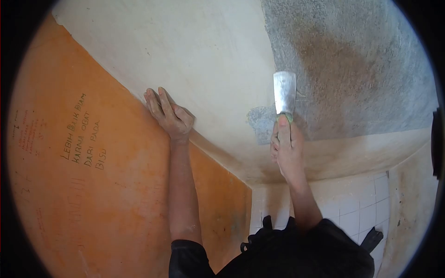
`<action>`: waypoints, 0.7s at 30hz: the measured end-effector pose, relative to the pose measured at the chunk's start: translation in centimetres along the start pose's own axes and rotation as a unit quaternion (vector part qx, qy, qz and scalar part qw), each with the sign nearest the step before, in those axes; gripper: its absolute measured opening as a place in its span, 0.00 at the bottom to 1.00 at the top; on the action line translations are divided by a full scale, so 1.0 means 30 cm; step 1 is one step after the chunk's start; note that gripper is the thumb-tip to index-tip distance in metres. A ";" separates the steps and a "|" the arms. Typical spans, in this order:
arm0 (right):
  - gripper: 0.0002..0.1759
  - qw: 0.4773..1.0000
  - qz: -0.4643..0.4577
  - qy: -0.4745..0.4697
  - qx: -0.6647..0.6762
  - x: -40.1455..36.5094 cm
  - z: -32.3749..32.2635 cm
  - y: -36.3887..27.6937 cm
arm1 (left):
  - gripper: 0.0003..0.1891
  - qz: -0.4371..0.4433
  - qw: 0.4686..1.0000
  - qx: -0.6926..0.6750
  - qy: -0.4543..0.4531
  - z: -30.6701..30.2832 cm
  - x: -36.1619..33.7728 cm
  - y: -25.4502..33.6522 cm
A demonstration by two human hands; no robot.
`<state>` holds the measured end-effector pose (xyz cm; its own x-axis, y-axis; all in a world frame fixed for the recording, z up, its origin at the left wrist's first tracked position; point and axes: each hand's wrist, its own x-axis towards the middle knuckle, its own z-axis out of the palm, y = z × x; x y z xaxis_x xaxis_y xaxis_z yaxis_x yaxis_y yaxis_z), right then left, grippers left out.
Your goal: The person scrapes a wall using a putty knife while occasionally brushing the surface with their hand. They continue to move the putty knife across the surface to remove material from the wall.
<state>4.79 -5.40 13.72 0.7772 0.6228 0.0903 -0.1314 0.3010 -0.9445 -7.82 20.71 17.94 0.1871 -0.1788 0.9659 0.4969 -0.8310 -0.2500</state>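
My right hand [288, 143] is wrapped round the green handle of a putty knife [285, 91]. The knife's wide metal blade lies at the border between the pale painted surface [208, 60] and a rough grey patch [352, 69] with a brown stain. Left of my right hand is a smaller grey patch [260, 121]. My left hand [170, 115] rests on the pale surface near its edge with the orange wall, holding nothing, its fingers partly spread and some of them bent.
An orange wall [125, 194] with handwriting fills the left side. White tiles [357, 208] show at the lower right, beside a dark object [372, 238] that I cannot make out. Another dark object [437, 143] stands at the right edge.
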 end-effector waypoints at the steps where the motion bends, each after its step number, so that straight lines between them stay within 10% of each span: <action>1: 0.15 0.997 0.036 -0.011 0.064 -0.002 0.009 -0.038 | 0.25 -0.008 1.000 0.006 -0.012 -0.008 -0.002 0.008; 8: 0.17 0.992 -0.051 -0.005 -0.119 -0.074 -0.093 0.229 | 0.26 -0.004 1.000 0.001 -0.003 0.008 0.019 0.005; 11: 0.20 0.993 0.085 -0.066 -0.038 -0.067 -0.081 0.127 | 0.26 0.005 1.000 0.002 0.004 0.010 0.021 0.007; 13: 0.26 0.920 0.240 -0.162 0.262 -0.051 -0.122 0.123 | 0.25 0.005 1.000 0.005 0.011 0.011 0.023 0.009; 21: 0.29 0.846 0.237 -0.272 0.393 -0.015 -0.145 0.242 | 0.25 0.003 1.000 0.009 0.013 0.012 0.023 0.008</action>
<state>6.16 -6.65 5.45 0.1512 0.9840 0.0940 -0.8839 0.1772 -0.4328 -7.27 20.58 18.53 0.1669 -0.1974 0.9660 0.5111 -0.8205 -0.2559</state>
